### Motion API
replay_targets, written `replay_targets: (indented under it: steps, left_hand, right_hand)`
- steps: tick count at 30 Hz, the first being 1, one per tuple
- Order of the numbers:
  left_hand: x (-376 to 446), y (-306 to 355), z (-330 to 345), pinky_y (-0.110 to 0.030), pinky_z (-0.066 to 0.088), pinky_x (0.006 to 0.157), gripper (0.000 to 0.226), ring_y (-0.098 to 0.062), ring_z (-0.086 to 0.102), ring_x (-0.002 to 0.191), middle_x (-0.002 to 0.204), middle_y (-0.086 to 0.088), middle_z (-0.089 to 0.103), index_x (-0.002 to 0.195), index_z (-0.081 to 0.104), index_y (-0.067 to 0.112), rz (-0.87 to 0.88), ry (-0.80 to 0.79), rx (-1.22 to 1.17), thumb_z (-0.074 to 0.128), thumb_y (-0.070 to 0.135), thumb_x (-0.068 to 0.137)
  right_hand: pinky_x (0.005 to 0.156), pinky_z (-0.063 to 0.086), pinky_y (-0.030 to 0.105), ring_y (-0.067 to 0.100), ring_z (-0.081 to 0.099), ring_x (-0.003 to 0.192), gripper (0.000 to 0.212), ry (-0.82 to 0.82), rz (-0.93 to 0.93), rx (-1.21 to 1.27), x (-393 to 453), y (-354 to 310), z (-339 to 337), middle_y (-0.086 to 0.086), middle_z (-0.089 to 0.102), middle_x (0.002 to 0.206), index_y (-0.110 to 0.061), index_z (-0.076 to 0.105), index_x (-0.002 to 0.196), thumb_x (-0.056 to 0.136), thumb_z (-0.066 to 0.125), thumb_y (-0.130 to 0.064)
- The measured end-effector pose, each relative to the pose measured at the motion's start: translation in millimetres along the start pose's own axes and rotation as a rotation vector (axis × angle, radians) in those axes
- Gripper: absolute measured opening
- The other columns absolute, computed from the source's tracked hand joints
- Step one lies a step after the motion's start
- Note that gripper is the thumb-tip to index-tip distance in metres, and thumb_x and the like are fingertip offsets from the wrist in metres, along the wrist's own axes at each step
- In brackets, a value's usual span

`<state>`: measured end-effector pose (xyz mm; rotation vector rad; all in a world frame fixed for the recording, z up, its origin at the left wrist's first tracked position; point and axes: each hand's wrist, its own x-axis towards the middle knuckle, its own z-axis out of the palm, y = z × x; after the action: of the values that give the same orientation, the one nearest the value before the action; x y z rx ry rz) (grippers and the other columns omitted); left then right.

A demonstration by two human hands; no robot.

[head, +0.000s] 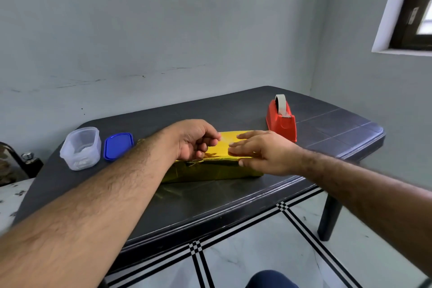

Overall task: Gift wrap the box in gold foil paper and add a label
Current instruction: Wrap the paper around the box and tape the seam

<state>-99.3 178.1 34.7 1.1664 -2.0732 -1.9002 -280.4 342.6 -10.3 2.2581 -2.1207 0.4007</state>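
A box wrapped in gold foil paper lies flat on the dark desk, near its front edge and roughly midway along it. Both hands are over the box's top face. The left hand hovers at the left part of the top with its fingers curled inward toward the thumb; whether something small is pinched between them cannot be told. The right hand lies with straight fingers flat on the right part of the top, its thumb hooked over the front edge of the box. The two hands sit close together, fingertips near but apart. Behind the box to the right stands a red tape dispenser with a roll of tape. To the left of the box stand a clear plastic container and, just beside it, its blue lid.
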Motion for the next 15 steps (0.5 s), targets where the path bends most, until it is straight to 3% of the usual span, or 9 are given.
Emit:
replay_targets:
  steps: [6,11,15]
  left_hand:
    - [4,1,-3,-0.016,0.027,0.032,0.015,-0.005,0.033,0.04,0.065,-0.004,0.06,0.082,0.065,0.004,-0.053,-0.008,0.023,0.066,0.006,0.097]
    - [10,-2,2,-0.016,0.026,0.03,0.006,-0.004,0.033,0.037,0.064,-0.006,0.06,0.09,0.064,0.002,-0.066,0.047,0.072,0.065,0.004,0.096]
    - [12,-6,3,-0.017,0.028,0.031,0.003,-0.005,0.036,0.04,0.065,-0.006,0.062,0.09,0.067,0.003,-0.091,0.119,0.114,0.069,0.004,0.092]
  right_hand:
    - [0.105,0.053,0.042,0.0,0.066,0.122,0.037,0.206,-0.048,-0.035,-3,3,11,-0.019,0.074,0.126,-0.034,0.079,0.125,0.097,0.062,-0.053]
    - [0.107,0.049,0.043,-0.004,0.068,0.113,0.051,0.29,0.021,0.013,-9,0,18,-0.023,0.076,0.118,-0.035,0.081,0.117,0.089,0.057,-0.071]
    - [0.105,0.051,0.039,-0.002,0.07,0.106,0.054,0.295,0.026,0.072,-9,-1,16,-0.022,0.077,0.114,-0.034,0.082,0.117,0.087,0.058,-0.073]
